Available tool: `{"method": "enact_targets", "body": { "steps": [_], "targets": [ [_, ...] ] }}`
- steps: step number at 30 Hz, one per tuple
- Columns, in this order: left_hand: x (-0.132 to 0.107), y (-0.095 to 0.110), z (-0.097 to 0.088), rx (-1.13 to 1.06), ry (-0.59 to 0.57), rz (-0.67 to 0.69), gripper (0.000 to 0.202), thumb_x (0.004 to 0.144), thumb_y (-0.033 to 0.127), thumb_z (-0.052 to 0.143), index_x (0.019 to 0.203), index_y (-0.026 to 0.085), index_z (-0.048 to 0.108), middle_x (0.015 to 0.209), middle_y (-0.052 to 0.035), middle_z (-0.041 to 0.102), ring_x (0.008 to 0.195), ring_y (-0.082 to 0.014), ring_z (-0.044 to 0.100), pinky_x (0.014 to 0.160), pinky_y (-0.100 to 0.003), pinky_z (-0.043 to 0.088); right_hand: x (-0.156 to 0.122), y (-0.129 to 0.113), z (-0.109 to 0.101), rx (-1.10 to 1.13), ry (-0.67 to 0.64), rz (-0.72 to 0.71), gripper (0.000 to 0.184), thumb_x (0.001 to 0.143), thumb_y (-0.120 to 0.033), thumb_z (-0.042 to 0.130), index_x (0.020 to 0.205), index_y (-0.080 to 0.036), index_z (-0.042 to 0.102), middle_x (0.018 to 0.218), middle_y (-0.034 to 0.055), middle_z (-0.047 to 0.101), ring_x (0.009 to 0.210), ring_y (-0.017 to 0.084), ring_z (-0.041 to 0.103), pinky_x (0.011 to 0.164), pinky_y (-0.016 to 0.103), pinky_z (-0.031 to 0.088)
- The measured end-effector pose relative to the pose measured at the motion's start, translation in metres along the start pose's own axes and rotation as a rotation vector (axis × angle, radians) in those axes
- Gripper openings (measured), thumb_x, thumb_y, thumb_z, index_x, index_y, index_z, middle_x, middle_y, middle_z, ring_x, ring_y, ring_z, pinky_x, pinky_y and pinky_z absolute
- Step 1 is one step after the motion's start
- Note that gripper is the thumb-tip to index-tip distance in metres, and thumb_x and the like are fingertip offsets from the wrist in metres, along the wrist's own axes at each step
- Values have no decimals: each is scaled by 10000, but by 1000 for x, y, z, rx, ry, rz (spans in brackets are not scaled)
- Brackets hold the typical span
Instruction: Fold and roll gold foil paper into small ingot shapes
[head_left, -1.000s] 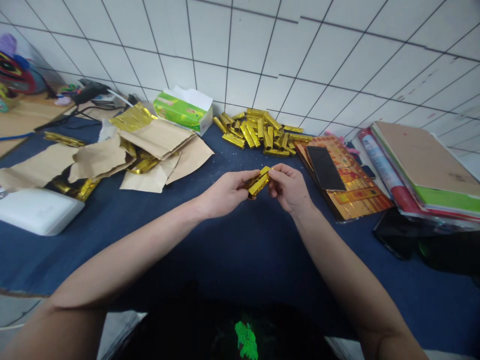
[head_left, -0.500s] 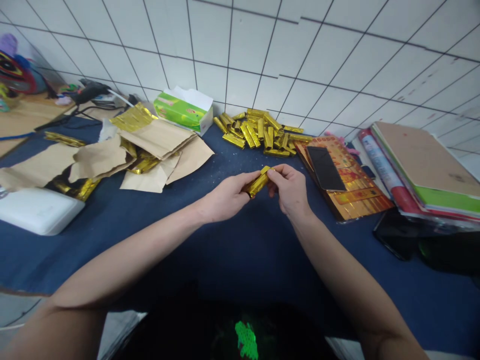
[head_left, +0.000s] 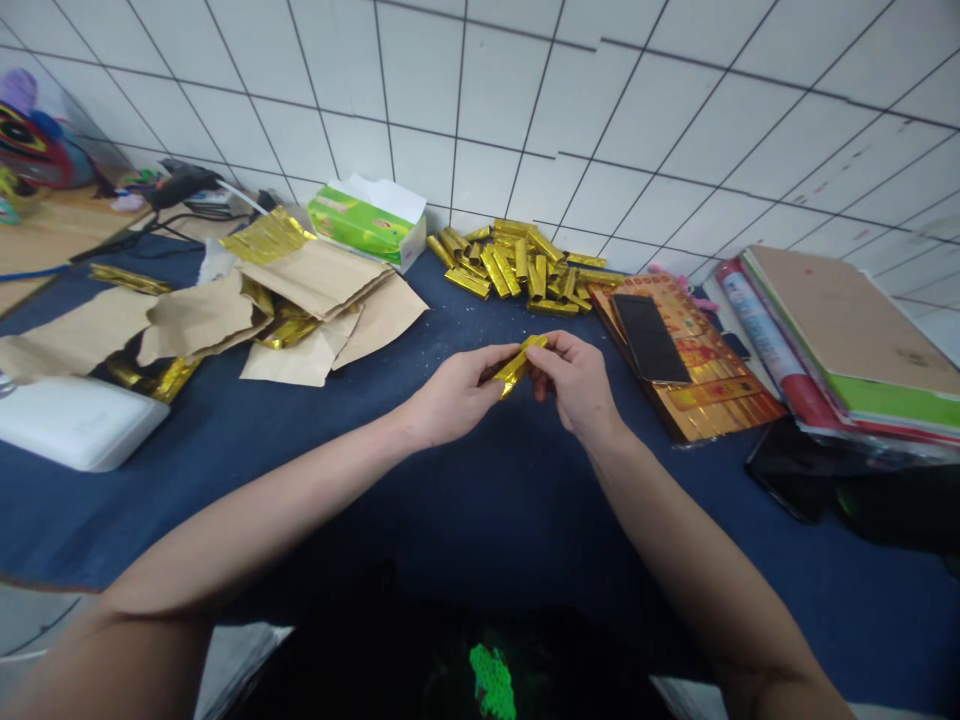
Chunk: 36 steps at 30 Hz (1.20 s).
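A shiny strip of folded gold foil paper (head_left: 516,370) is held between both hands above the dark blue tabletop (head_left: 517,500). My left hand (head_left: 469,390) pinches its left side, thumb along the top. At the upper right end, the thumb and fingers of my right hand (head_left: 576,378) close on the same piece. The fingers cover part of the foil, so its full shape is hidden. Beyond the hands, against the tiled wall, lies a heap of folded gold foil pieces (head_left: 517,262).
Left are brown paper sheets (head_left: 330,275) with gold foil among them, a white case (head_left: 82,425) and a green tissue box (head_left: 364,222). On the right, a black phone (head_left: 651,338) lies on an orange printed packet (head_left: 712,385), beside stacked notebooks (head_left: 862,320).
The gold foil piece looks narrower and flatter between my fingers than before. Both hands have shifted only slightly, and the things around them have stayed in place.
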<state>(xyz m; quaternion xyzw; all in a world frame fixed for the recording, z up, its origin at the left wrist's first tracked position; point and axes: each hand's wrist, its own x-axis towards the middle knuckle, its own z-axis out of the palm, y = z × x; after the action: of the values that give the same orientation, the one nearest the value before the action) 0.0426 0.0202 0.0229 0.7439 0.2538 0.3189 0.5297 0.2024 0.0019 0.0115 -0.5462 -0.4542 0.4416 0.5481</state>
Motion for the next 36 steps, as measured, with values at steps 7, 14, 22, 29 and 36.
{"method": "enact_targets", "body": {
  "steps": [7,14,22,29,36],
  "targets": [
    [-3,2,3,124,76,-32,425,808,136,460,1232,137,487,1169,-79,599,1002,-161,574,892,-307,439,-2,-9,2,40,40,63,115,639,-230,637,599,-177,543,420,-79,461,294,32,345,290,184,217],
    [-3,0,4,86,98,-9,437,793,92,449,1221,163,498,1185,-68,595,1041,-167,567,930,-341,432,-3,-13,1,100,-31,91,109,628,-240,635,613,-183,544,440,-79,472,311,37,364,304,184,259],
    [-4,-2,6,130,139,-65,496,734,8,402,1203,138,497,1204,-84,580,1096,-167,538,973,-352,396,-6,-12,4,-37,58,9,103,639,-168,594,567,-180,522,422,-77,448,322,36,344,317,188,224],
    [-3,-1,5,290,181,-136,418,741,46,401,1112,143,567,964,-58,667,835,-160,618,781,-309,487,-12,-10,9,-35,125,-81,108,665,-185,600,588,-189,525,433,-78,437,351,48,337,350,208,242],
    [-5,7,5,547,189,-54,442,719,19,403,1112,122,576,1019,-87,651,922,-195,605,839,-332,474,-12,-1,10,-115,206,-148,97,685,-221,608,632,-181,538,500,-76,466,394,45,360,381,200,265]
  ]
}}
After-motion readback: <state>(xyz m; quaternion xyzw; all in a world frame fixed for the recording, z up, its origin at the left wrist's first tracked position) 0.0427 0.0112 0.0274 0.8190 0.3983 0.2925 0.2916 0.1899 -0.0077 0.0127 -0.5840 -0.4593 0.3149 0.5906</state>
